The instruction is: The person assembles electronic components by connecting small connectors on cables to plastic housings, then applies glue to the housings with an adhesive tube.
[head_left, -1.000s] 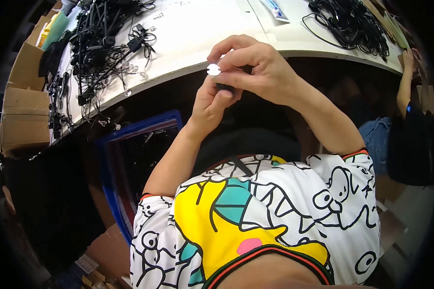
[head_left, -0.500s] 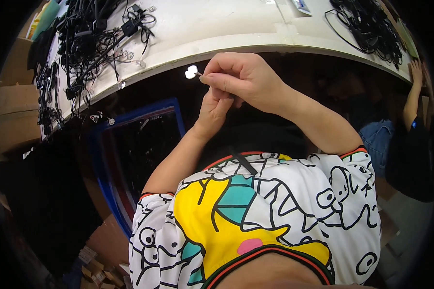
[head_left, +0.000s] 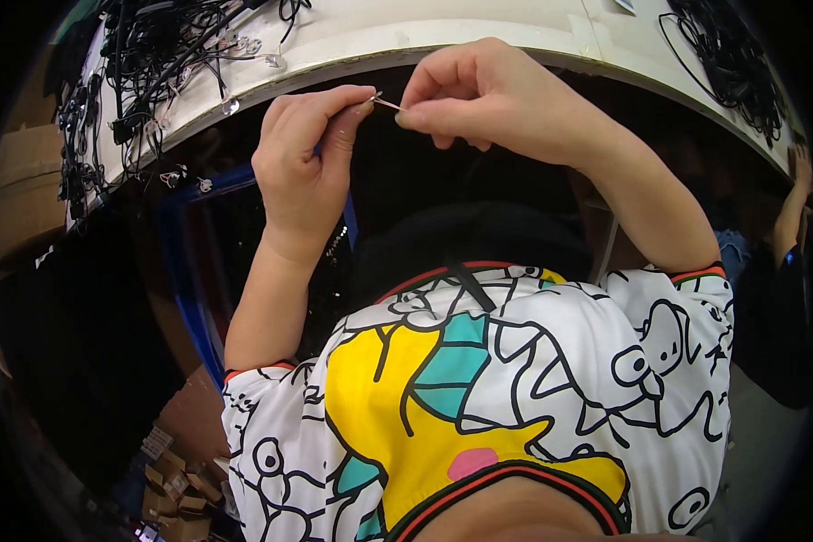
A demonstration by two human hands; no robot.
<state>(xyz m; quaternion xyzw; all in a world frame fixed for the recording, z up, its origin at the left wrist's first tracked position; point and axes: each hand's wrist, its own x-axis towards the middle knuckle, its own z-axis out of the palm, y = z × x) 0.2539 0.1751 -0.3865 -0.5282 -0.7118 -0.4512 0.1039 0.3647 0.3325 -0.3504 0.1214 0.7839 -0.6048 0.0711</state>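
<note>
Just in front of the table edge, my hands are raised close together. A thin, pale, wire-like strand (head_left: pixel 388 105) spans the small gap between them. My left hand (head_left: pixel 300 149) pinches its left end between thumb and forefinger, where a small shiny bit shows at the fingertips. On the other side, my right hand (head_left: pixel 492 99) has thumb and forefinger closed on the strand's right end, its other fingers curled. The strand is too small to tell its exact kind.
Black cables (head_left: pixel 167 54) with clear-tipped ends lie heaped on the white table (head_left: pixel 479 23) at left, some hanging over its edge. Another cable bundle (head_left: pixel 727 68) lies at right, near another person's hand (head_left: pixel 798 167). A blue-rimmed bin (head_left: pixel 182 289) stands below, beside cardboard boxes (head_left: pixel 185 492).
My hands were together, the right over the left, with a bright white piece sticking out. Now they are apart, left hand moved left and up, the strand stretched between them.
</note>
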